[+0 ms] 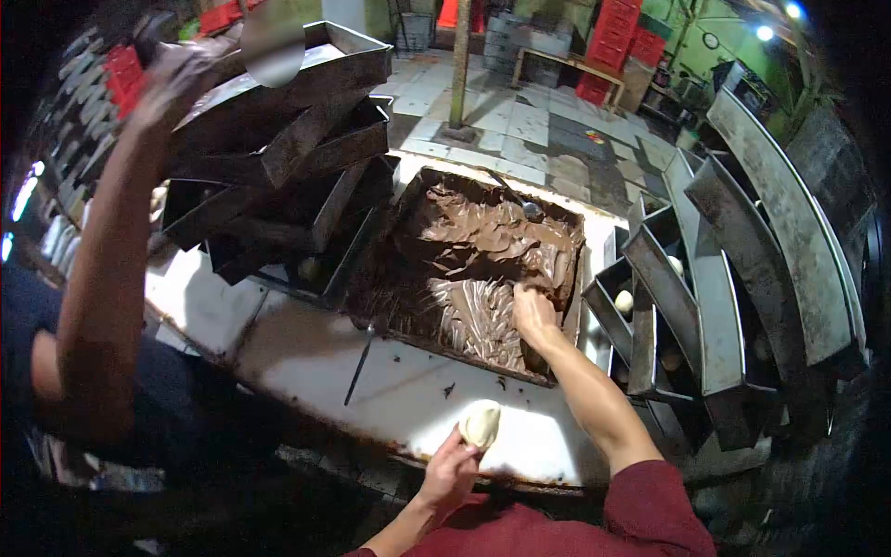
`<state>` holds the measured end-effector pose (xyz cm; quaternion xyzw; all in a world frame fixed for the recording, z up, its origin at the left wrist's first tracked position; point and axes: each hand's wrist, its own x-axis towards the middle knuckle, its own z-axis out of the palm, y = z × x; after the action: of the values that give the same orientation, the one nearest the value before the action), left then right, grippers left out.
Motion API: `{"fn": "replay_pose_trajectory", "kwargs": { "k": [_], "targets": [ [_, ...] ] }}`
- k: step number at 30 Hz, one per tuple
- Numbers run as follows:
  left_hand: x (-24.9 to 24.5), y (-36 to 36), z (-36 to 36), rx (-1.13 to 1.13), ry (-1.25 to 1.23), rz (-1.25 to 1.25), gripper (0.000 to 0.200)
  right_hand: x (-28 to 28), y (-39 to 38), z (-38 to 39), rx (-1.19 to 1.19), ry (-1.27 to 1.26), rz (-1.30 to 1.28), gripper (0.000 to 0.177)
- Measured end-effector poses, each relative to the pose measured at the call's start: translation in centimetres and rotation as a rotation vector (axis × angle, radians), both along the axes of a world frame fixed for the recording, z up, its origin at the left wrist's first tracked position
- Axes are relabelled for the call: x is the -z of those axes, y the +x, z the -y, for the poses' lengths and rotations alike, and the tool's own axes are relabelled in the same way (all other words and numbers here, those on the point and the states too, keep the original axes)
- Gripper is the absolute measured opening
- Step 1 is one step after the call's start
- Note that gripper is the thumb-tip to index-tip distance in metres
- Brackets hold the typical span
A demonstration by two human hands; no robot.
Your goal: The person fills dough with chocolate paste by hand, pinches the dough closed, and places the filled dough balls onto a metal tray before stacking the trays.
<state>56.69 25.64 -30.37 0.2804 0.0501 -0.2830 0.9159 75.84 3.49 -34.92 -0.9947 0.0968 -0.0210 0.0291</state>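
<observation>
A pale piece of dough (pixel 481 424) is held upright in my left hand (pixel 452 472), its fingers wrapped round the lower part, close to the front edge of the white table. My right hand (pixel 535 316) reaches into a large tray (pixel 464 352) of brown chocolate-like filling (pixel 483 316), at the right side of the grooved part. Its fingers are curled down towards the filling, and whatever they grip is hidden. Behind, the filling is piled thicker, and a dark-handled utensil (pixel 532 212) rests at the tray's far side.
Stacked metal loaf tins (pixel 325 70) stand left of the tray; more tins (pixel 719 320) are piled at right, some holding dough (pixel 624 302). A co-worker's raised arm (pixel 116 218) is at left. A thin dark tool (pixel 359 367) lies on the table (pixel 306 348).
</observation>
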Motion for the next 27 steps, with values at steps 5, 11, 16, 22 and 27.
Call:
{"fn": "replay_pose_trajectory", "kwargs": {
  "k": [5, 11, 16, 22, 27],
  "targets": [
    [0.1, 5.4, -0.2, -0.156, -0.086, -0.084, 0.051, -7.5, -7.7, -2.7, -0.105, 0.908, 0.063, 0.017],
    [-3.8, 5.3, 2.1, -0.029, -0.575, -0.299, 0.063, -3.9, -18.9, -3.8, -0.329, 0.75, 0.519, 0.018],
    [-2.3, 1.3, 2.6, -0.19, -0.291, 0.072, 0.055, 2.1, -24.3, 3.8, -0.108, 0.567, 0.532, 0.027],
    [0.1, -8.2, 8.2, -0.105, -0.126, 0.038, 0.069, 1.1, -26.7, 2.2, -0.108, 0.894, 0.486, 0.024],
    [-1.4, -16.7, 8.9, -0.125, 0.192, -0.129, 0.063, -5.5, -30.8, 1.8, -0.695, 1.351, -0.054, 0.016]
  ]
}}
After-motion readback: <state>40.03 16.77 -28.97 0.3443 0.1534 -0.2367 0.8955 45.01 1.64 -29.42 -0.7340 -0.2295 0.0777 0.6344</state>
